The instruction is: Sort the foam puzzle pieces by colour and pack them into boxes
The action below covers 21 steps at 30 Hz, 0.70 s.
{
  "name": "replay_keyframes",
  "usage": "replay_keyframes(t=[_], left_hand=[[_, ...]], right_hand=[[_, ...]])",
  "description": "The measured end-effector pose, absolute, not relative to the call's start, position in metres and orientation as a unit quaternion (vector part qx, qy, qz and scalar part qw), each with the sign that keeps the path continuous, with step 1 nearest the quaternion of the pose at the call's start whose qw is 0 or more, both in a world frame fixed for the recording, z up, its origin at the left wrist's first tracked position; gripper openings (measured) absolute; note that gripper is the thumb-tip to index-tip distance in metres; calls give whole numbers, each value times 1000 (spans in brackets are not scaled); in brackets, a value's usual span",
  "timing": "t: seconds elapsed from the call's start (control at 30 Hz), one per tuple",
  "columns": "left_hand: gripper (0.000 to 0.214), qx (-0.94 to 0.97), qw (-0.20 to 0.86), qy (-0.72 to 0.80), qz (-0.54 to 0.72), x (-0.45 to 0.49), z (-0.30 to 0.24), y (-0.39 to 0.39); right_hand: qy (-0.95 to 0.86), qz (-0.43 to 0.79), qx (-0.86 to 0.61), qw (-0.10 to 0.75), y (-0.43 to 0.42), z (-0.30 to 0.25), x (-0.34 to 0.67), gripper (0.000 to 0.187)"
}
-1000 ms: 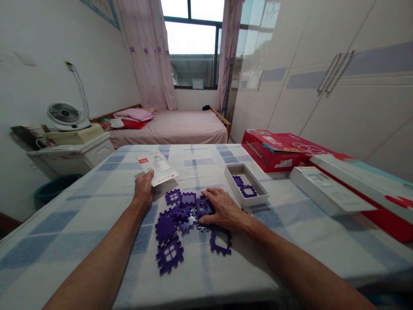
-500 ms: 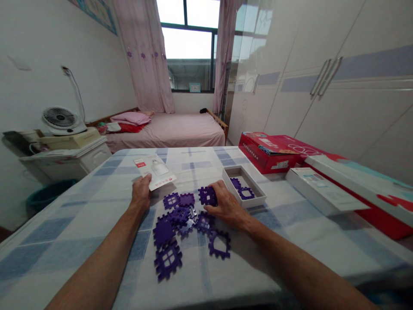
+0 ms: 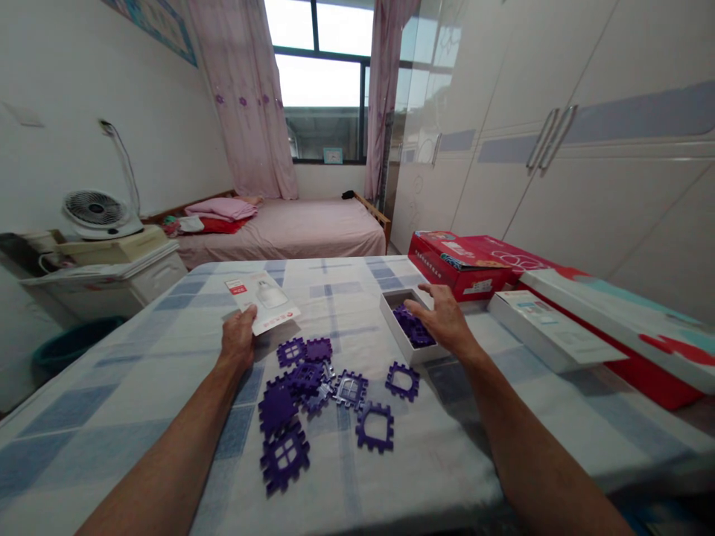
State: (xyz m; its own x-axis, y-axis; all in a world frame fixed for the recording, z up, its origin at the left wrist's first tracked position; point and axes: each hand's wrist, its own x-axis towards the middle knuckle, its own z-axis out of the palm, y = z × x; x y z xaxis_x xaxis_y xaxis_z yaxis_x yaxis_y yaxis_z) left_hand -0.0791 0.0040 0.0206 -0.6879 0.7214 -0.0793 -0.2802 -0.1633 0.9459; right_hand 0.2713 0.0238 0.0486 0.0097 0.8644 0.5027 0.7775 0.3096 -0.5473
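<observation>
My left hand (image 3: 239, 335) is closed on the near edge of a flat white printed box lid (image 3: 267, 301), which rests at or just above the tablecloth. Over a small open white box (image 3: 398, 339) is my right hand (image 3: 447, 321), fingers apart, with nothing visibly held. Inside that box lie purple notched plastic panels (image 3: 412, 327), partly covered by the fingers. Between my arms, several more purple panels are heaped, among them a solid square panel (image 3: 278, 406) and a window-shaped panel (image 3: 284, 455). Two panels with large openings, an upper one (image 3: 389, 378) and a lower one (image 3: 366, 439), lie apart to the right.
A red box (image 3: 458, 277) stands behind the white box. Farther right are another white box (image 3: 550, 335) and a long red and white box (image 3: 625, 316). Beyond the checked tablecloth (image 3: 184, 331) are a bed (image 3: 313, 223), wardrobe doors and a small fan (image 3: 97, 212).
My right hand has moved right from the heap to the white box and let go of the purple panel it held. A panel with an opening now shows on the cloth below the box.
</observation>
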Motion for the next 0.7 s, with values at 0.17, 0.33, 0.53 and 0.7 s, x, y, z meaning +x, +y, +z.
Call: replay_keyframes(t=[0.17, 0.33, 0.53, 0.7], left_hand=[[5, 210, 346, 542, 737, -81, 18, 6], [5, 231, 333, 540, 737, -86, 10, 9], [10, 259, 324, 541, 732, -90, 4, 12], [15, 269, 327, 542, 726, -93, -2, 16]], right_hand=[[-655, 55, -599, 456, 20, 66, 276, 35], [-815, 265, -431, 283, -21, 84, 254, 32], [-911, 197, -360, 32, -77, 69, 225, 49], [-916, 136, -376, 7, -89, 52, 220, 41]])
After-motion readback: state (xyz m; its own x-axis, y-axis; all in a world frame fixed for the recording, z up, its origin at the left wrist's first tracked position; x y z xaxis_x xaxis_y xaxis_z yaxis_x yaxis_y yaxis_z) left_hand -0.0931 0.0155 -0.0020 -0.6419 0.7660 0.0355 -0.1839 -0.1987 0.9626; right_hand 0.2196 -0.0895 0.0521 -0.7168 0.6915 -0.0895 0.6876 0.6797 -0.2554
